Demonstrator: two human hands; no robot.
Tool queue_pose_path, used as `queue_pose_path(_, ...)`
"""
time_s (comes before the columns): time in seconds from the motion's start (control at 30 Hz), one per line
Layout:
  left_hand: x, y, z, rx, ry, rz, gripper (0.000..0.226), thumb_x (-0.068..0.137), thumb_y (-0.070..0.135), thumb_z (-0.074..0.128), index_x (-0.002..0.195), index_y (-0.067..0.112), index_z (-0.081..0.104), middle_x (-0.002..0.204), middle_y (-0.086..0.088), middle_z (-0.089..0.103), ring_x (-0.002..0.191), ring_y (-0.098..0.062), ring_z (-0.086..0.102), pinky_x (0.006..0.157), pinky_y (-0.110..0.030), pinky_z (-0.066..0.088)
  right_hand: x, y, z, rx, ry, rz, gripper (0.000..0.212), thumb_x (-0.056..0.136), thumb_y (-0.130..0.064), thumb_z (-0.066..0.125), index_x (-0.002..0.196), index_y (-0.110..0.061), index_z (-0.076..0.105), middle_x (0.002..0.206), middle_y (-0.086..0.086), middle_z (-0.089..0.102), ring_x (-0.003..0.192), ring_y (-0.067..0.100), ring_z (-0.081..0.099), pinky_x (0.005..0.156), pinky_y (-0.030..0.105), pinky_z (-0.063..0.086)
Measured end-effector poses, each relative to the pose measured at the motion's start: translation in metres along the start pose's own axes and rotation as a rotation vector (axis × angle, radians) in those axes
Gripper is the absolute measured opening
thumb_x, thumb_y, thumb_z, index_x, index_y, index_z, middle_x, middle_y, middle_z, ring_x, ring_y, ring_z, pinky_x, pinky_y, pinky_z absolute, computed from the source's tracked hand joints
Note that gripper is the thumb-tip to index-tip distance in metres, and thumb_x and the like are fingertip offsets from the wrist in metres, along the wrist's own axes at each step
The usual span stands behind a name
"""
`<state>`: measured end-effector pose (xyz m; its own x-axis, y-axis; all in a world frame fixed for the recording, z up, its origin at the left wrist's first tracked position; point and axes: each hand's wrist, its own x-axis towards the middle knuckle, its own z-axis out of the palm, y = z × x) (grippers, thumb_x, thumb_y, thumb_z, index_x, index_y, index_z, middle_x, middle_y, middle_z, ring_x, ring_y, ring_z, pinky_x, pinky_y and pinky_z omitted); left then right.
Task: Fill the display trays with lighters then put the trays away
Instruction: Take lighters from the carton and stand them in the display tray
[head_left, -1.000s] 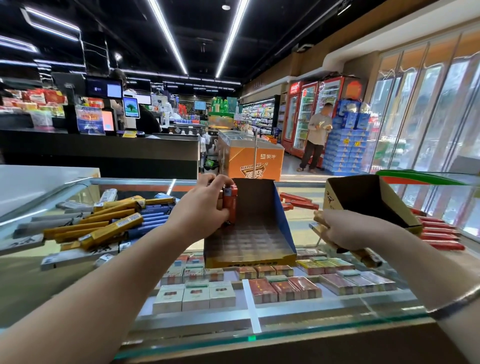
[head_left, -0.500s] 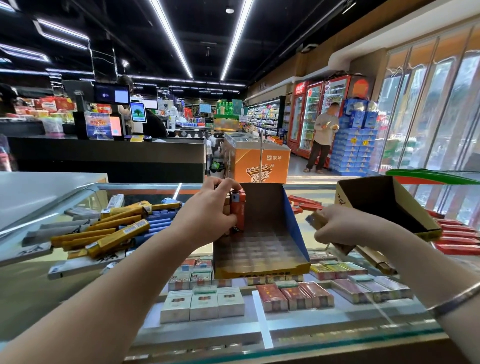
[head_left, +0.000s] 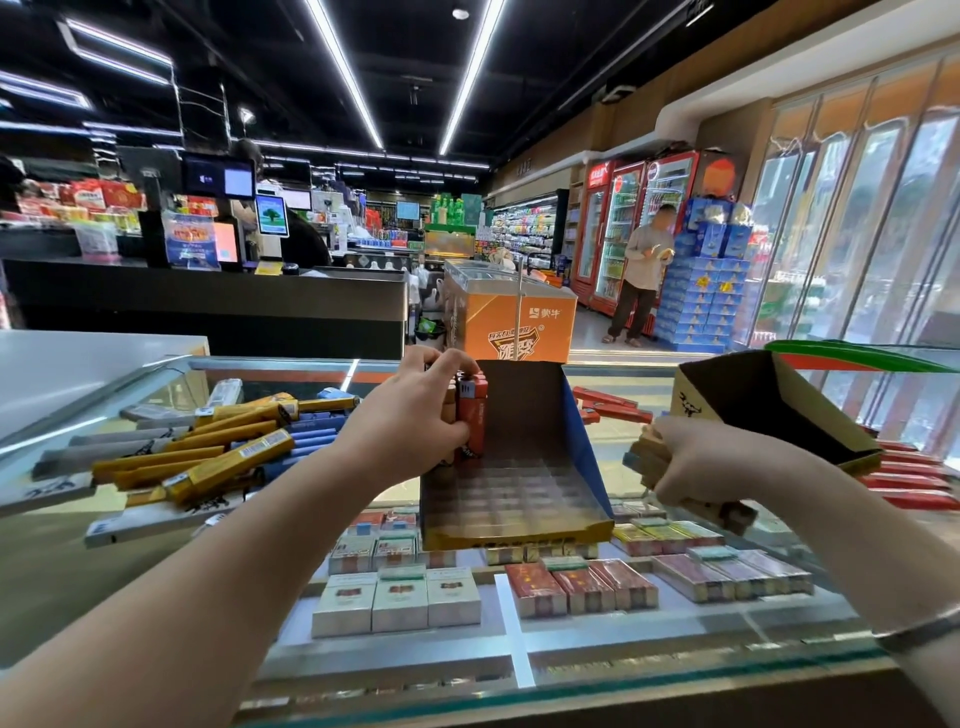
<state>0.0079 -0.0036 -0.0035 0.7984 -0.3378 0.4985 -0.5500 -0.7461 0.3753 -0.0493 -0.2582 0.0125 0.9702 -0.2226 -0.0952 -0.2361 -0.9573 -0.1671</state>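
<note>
A cardboard display tray (head_left: 524, 493) with blue sides and a gridded floor stands on the glass counter (head_left: 571, 670) in front of me. Red lighters (head_left: 474, 415) stand upright in its back left corner. My left hand (head_left: 410, 415) is closed around those lighters, fingertips on their tops. My right hand (head_left: 696, 457) grips a bundle of tan lighters (head_left: 727, 512) just right of the tray. A second tray (head_left: 774, 405), brown inside, sits tilted behind my right hand.
Long yellow, blue and grey cartons (head_left: 208, 452) lie piled on the counter at left. Red cartons (head_left: 909, 473) lie at the far right. Cigarette packs (head_left: 400, 597) fill the case under the glass. A person (head_left: 641, 270) stands by the fridges beyond.
My left hand has stayed on the red lighters in the tray's back left corner, pressing them down a little. My right hand with its bundle has barely shifted.
</note>
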Motion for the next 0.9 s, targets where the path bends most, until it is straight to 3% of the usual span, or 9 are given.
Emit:
queue_pose_path(0.17,0.000,0.001,-0.003,-0.027,-0.021,-0.001,0.048,0.080,0.029,0.065,0.119,0.037,0.038,0.125,0.004,0.033,0.095,-0.014,0.047,0.069,-0.023,0.052,0.001,-0.004,0.000,0.306,0.038,-0.029,0.017,0.074,-0.012,0.069,0.083,-0.011,0.055,0.081,0.011,0.061,0.073,0.021,0.060,0.057,0.026,0.049)
queue_pose_path(0.33,0.002,0.001,-0.006,-0.032,-0.051,-0.004,0.046,0.078,0.031,0.066,0.113,0.040,0.038,0.119,0.006,0.032,0.093,-0.013,0.048,0.065,-0.020,0.051,-0.008,-0.017,-0.030,1.009,0.198,-0.178,0.018,0.075,-0.005,0.068,0.089,-0.007,0.058,0.083,0.012,0.063,0.076,0.023,0.062,0.055,0.027,0.045)
queue_pose_path(0.47,0.001,0.001,-0.007,-0.041,-0.079,-0.011,0.046,0.079,0.040,0.065,0.114,0.042,0.037,0.124,0.007,0.030,0.100,-0.013,0.044,0.073,-0.025,0.055,-0.006,-0.048,-0.050,1.343,0.204,-0.305,0.020,0.073,-0.006,0.068,0.090,-0.013,0.059,0.083,0.008,0.067,0.075,0.021,0.067,0.053,0.031,0.052)
queue_pose_path(0.6,0.000,0.001,-0.007,0.023,-0.057,0.017,0.057,0.076,0.054,0.063,0.124,0.045,0.033,0.139,0.012,0.024,0.125,-0.015,0.028,0.096,-0.035,0.037,0.007,-0.083,-0.044,1.476,0.127,-0.358,0.014,0.075,-0.003,0.068,0.084,-0.011,0.061,0.069,0.003,0.070,0.063,0.015,0.069,0.049,0.028,0.054)
queue_pose_path(0.67,-0.001,0.003,-0.010,0.023,0.007,0.085,0.058,0.075,0.057,0.060,0.124,0.046,0.033,0.140,0.013,0.026,0.129,-0.011,0.023,0.098,-0.032,0.028,0.015,-0.094,-0.035,1.538,0.084,-0.347,0.011,0.076,-0.002,0.067,0.080,-0.011,0.062,0.064,0.002,0.069,0.058,0.012,0.067,0.045,0.025,0.052)
queue_pose_path(0.8,-0.003,0.011,-0.014,-0.009,0.111,0.191,0.056,0.070,0.062,0.050,0.121,0.044,0.037,0.127,0.017,0.044,0.115,0.004,0.026,0.093,-0.025,0.028,0.028,-0.097,-0.016,1.644,0.022,-0.404,0.010,0.077,-0.004,0.066,0.084,-0.010,0.062,0.068,0.004,0.067,0.060,0.013,0.066,0.043,0.022,0.048)
queue_pose_path(0.9,-0.004,0.018,-0.013,-0.025,0.161,0.239,0.050,0.071,0.053,0.058,0.116,0.048,0.037,0.115,0.019,0.052,0.104,0.007,0.031,0.085,-0.024,0.036,0.031,-0.091,-0.008,1.713,-0.088,-0.424,0.005,0.077,-0.005,0.063,0.081,-0.008,0.061,0.065,0.004,0.065,0.056,0.010,0.063,0.041,0.019,0.046)
